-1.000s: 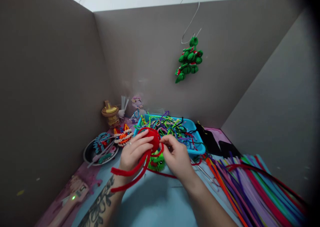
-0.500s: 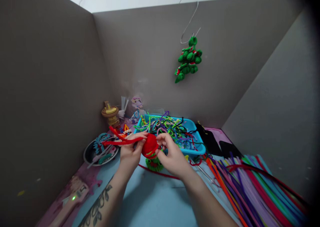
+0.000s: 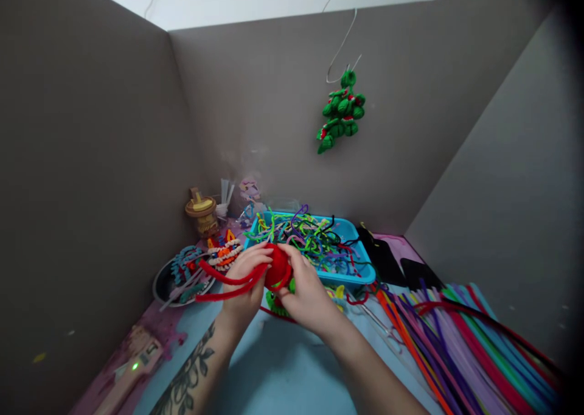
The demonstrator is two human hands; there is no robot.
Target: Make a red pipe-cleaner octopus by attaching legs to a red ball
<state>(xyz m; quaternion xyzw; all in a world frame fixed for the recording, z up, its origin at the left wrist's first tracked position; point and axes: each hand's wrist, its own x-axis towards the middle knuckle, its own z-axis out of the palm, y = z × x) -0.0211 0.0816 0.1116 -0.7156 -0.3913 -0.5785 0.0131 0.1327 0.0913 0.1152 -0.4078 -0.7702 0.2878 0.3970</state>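
A red ball wound from pipe cleaner (image 3: 277, 268) is held between both hands above the blue table. My left hand (image 3: 244, 284) grips its left side, and two loose red pipe-cleaner ends (image 3: 219, 283) stick out to the left past the fingers. My right hand (image 3: 306, 292) is closed on the ball's right side, with thumb and fingers pressed to it. A small green fuzzy figure (image 3: 276, 304) lies on the table just under my hands, mostly hidden.
A blue tray (image 3: 360, 268) of tangled pipe cleaners stands behind my hands. Straight pipe cleaners in many colours (image 3: 451, 342) lie at the right. A dark bowl (image 3: 165, 287) with craft pieces, an orange figure (image 3: 223, 251) and a jar (image 3: 201, 211) sit at the left. A green ornament (image 3: 340, 115) hangs on the back wall.
The ball was turned in my hands. Its loose red ends swung from hanging down at the front, up to the left, then lower at the left. My right hand closed further over it.
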